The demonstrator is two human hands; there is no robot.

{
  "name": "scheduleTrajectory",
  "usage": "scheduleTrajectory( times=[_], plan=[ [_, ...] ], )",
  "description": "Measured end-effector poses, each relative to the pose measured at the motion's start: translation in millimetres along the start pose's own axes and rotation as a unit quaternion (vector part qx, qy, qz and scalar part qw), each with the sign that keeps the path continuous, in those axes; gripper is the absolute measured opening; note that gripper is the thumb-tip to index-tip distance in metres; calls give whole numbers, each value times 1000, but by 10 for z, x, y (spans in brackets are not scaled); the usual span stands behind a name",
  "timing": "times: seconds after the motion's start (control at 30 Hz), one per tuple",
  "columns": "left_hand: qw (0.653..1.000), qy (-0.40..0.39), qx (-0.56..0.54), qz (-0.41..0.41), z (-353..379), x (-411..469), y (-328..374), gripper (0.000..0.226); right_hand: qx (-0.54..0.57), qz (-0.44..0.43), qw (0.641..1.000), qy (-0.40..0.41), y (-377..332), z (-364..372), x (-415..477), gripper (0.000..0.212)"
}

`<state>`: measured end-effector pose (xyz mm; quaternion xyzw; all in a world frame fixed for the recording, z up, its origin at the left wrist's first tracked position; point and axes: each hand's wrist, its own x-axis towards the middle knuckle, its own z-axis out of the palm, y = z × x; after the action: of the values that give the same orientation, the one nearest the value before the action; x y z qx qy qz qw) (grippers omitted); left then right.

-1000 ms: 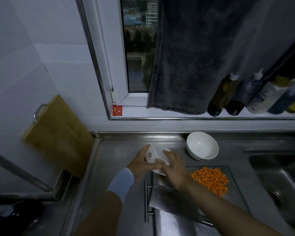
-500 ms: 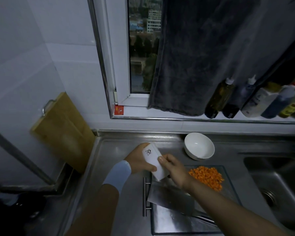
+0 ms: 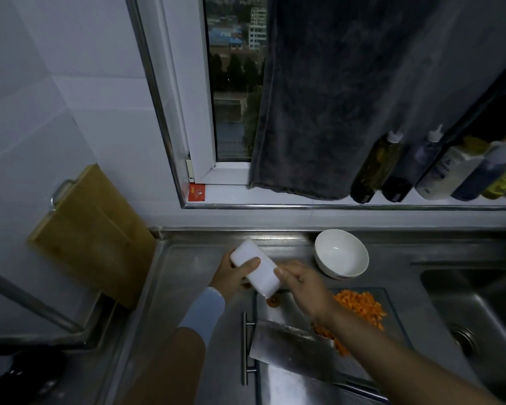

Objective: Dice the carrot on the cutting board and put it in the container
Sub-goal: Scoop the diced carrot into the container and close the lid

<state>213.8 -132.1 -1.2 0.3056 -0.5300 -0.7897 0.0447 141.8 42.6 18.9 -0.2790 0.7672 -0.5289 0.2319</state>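
Observation:
A white rectangular container is tilted on its side above the far left corner of the glass cutting board. My left hand grips its upper end from the left. My right hand holds its lower end from the right. A heap of diced carrot lies on the board's right half, and a small carrot piece sits just under the container's lower end. A cleaver lies flat on the board's near part, with no hand on it.
An empty white bowl stands on the steel counter behind the board. The sink basin is at the right. A wooden board leans on the left wall. Several bottles line the windowsill under a dark hanging towel.
Both hands have turned the white container, so its printed face no longer shows and it now slants lower end down over the board's corner. A small carrot piece shows beneath it.

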Motion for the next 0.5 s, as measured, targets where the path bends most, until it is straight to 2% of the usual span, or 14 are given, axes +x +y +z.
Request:
scheduleTrajectory(
  times=[0.1,0.17,0.23,0.3,0.33,0.43,0.5],
  plan=[
    [1000,6,-19,-12,48,62,-22,76,28,-7,999,24,17,17,24,21],
    [998,24,-53,-33,100,74,-12,64,28,-7,999,18,59,15,60,18],
    [991,36,-99,-85,138,83,25,48,7,-2,999,-35,104,30,91,36],
    [983,32,-122,-136,126,101,55,54,-14,11,997,-74,168,60,111,56],
    [981,20,-122,-152,123,95,67,56,-17,17,997,-79,180,71,116,58],
    [991,-24,-28,-131,80,114,60,50,42,32,998,-30,112,77,141,40],
    [993,-44,24,-104,73,114,54,65,68,40,997,-12,89,61,160,37]
  ],
)
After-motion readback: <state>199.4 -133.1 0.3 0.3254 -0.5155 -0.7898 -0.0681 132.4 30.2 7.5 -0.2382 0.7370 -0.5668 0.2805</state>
